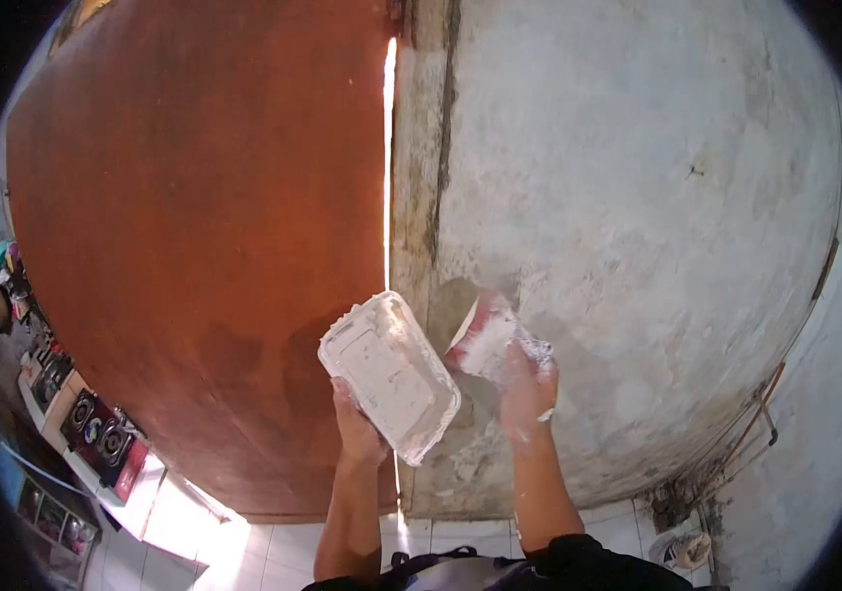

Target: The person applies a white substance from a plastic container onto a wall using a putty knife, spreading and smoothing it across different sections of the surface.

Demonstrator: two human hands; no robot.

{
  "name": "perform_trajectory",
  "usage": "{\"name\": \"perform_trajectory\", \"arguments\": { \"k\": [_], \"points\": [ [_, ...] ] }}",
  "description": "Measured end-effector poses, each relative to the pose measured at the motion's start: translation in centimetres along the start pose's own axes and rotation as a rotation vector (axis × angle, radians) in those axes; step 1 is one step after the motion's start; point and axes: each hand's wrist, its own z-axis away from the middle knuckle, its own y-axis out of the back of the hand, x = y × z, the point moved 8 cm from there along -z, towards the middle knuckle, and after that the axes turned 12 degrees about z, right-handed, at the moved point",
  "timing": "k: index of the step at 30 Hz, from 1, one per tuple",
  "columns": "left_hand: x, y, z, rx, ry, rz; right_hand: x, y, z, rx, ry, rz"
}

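Clutching a white plastic tray (389, 374) by its lower edge in the left hand (357, 426), fingers wrapped shut; gripping a red scraper (483, 340) tight in the right hand (527, 389), blade caked white, up against the grey wall (638, 197); rusty red door (194, 197) off left.

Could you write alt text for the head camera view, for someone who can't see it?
A person's right hand presses a red, paste-smeared scraper against a patchy grey wall, while the left hand holds a white plastic tray beside it. A rust-red door stands left of the wall.
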Motion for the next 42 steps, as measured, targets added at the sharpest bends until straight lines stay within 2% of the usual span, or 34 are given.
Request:
{"name": "perform_trajectory", "arguments": {
  "k": [1, 2, 3, 4, 6, 7, 9, 11, 14, 15, 16, 17, 18, 19, 20, 22, 23, 26, 27, 30, 32, 34, 38, 42],
  "points": [
    [-0.8, 1.6, 0.2, 0.015, 0.009, -0.011, 1.4, 0.4, 0.5, -0.035, -0.031, 0.082],
    [-1.3, 3.0, 0.0, -0.094, -0.049, -0.148, 2.2, 1.0, 0.9, -0.030, -0.047, 0.079],
    [-1.1, 2.3, 0.4, -0.204, -0.104, -0.284, 2.1, 0.4, 1.3, -0.142, 0.007, 0.349],
    [-1.3, 2.5, 0.7, -0.193, -0.092, -0.296, 2.3, -0.4, 2.0, -0.260, 0.060, 0.616],
    [-1.2, 1.3, 1.1, -0.180, -0.115, -0.483, 1.7, -1.0, 3.2, -0.259, 0.067, 0.636],
    [-0.9, -0.2, 1.2, -0.205, -0.108, -0.371, 1.0, -1.6, 3.8, -0.269, 0.085, 0.610],
    [-1.2, 0.6, 1.0, -0.172, -0.110, -0.378, -0.9, -2.0, 4.4, -0.274, 0.095, 0.578],
    [-1.3, 1.5, 0.7, -0.148, -0.116, -0.385, -1.0, -1.3, 4.6, -0.351, -0.110, 0.769],
    [-0.9, 2.7, 0.4, -0.139, -0.092, -0.354, -0.4, -0.6, 3.8, -0.411, -0.002, 0.573],
    [-1.0, 3.6, 0.2, -0.053, -0.022, -0.299, 0.0, 0.1, 3.2, -0.395, -0.062, 0.441],
    [-1.2, 4.2, 0.1, 0.032, 0.048, -0.244, 0.3, 0.5, 2.6, -0.390, -0.064, 0.437],
    [-1.1, 3.9, 0.1, 0.030, 0.054, -0.247, 0.5, 0.8, 1.9, -0.369, -0.091, 0.323],
    [-0.5, 1.8, -0.1, -0.045, 0.050, -0.048, 0.8, 1.1, 1.4, -0.346, -0.118, 0.210],
    [-0.1, 0.3, -0.1, -0.118, 0.047, 0.152, 1.8, 1.8, 1.2, -0.271, -0.230, 0.202],
    [-0.4, 1.0, -0.2, -0.118, 0.055, 0.151, 2.4, 2.0, 1.2, -0.263, -0.233, 0.202],
    [-1.2, 2.4, -0.8, -0.119, 0.128, 0.273, 4.6, 2.5, 1.3, -0.195, -0.388, -0.175],
    [-1.5, 2.8, -0.8, -0.116, 0.132, 0.273, 5.0, 2.7, 1.2, -0.191, -0.390, -0.174],
    [-3.4, 0.2, 0.5, -0.308, 0.423, 0.446, 6.5, 3.1, 1.4, -0.217, -0.451, -0.247],
    [-3.6, 0.1, 0.7, -0.300, 0.431, 0.445, 6.7, 3.2, 1.2, -0.258, -0.411, -0.154],
    [-4.0, -0.3, 0.6, -0.224, 0.434, 0.444, 6.5, 2.9, 1.5, -0.285, -0.353, -0.032],
    [-4.1, -0.3, 0.3, -0.079, 0.371, 0.370, 5.6, 2.9, 1.6, -0.262, -0.337, -0.002],
    [-4.1, -0.5, 0.3, 0.062, 0.309, 0.288, 4.7, 2.7, 1.6, -0.329, -0.286, 0.124],
    [-4.1, 0.1, 0.8, 0.342, 0.150, 0.132, 3.8, 3.0, 1.4, -0.320, -0.218, 0.151],
    [-5.4, 1.0, 1.0, 0.405, 0.165, 0.267, 4.2, 2.7, 1.9, -0.346, -0.251, 0.174]
  ]
}}
